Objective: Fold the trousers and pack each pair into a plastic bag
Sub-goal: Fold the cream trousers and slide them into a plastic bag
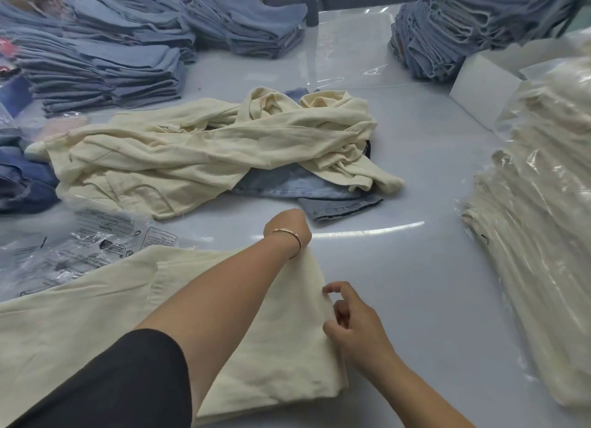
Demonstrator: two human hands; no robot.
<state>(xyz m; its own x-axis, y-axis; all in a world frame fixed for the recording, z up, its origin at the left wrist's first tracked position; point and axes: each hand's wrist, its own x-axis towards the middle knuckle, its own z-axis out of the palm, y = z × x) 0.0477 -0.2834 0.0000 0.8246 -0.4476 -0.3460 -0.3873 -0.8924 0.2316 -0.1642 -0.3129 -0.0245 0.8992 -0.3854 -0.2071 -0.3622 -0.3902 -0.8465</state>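
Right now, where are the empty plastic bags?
In the head view the empty plastic bags lie flat at the table's left edge, just beyond the cream trousers being folded and in front of the loose cream pile.

The left hand (289, 227) is gripping the far corner of the cream trousers (96, 325) lying on the table (415, 283). The right hand (355, 325) is pinching their right edge with curled fingers.
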